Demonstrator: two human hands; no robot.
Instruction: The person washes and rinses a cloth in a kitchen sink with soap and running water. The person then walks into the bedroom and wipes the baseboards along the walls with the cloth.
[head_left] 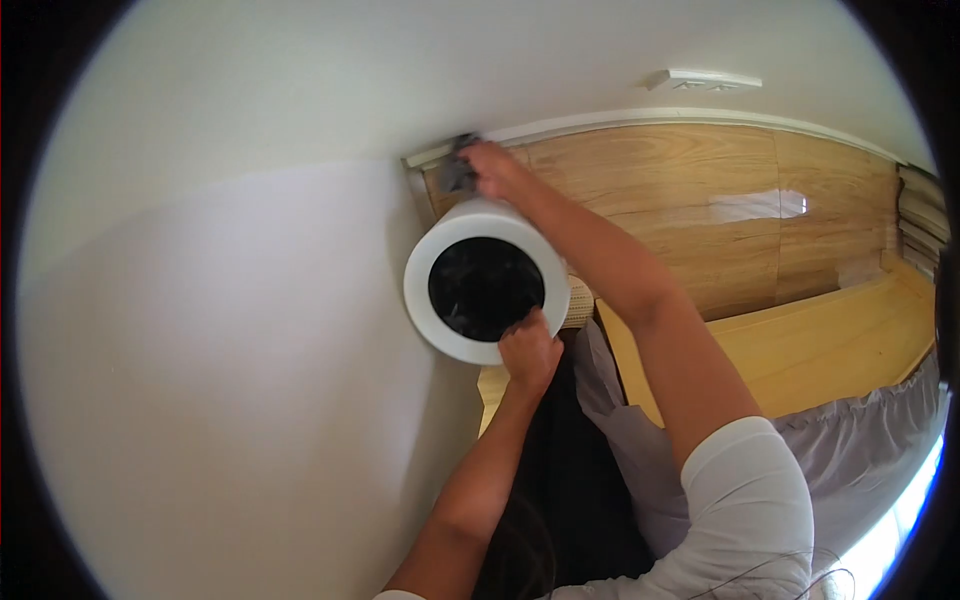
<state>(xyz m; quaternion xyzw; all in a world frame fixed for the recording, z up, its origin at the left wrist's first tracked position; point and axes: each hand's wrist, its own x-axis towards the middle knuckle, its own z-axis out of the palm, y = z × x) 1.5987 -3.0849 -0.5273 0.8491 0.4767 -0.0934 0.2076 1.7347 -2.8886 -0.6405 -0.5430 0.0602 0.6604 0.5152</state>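
A white cylindrical object (pixel 425 298) with a round black top stands close to the wall, near the middle of the view. My left hand (pixel 531 352) is closed on the near right part of its rim, with the fingertips over the black area. Beyond the cylinder, my right hand (pixel 492 170) holds a dark grey cloth (pixel 461 168) down at the corner where the wall meets the wooden floor. The right fingers are wrapped on the cloth and partly blurred. The cylinder hides some of the floor beneath it.
Wooden flooring (pixel 650 180) runs along the white baseboard (pixel 640 117) at the back. A white outlet plate (pixel 712 78) is on the wall. To the right are a yellow wooden board (pixel 830 345) and grey fabric (pixel 860 430). A plain wall (pixel 230 350) fills the left.
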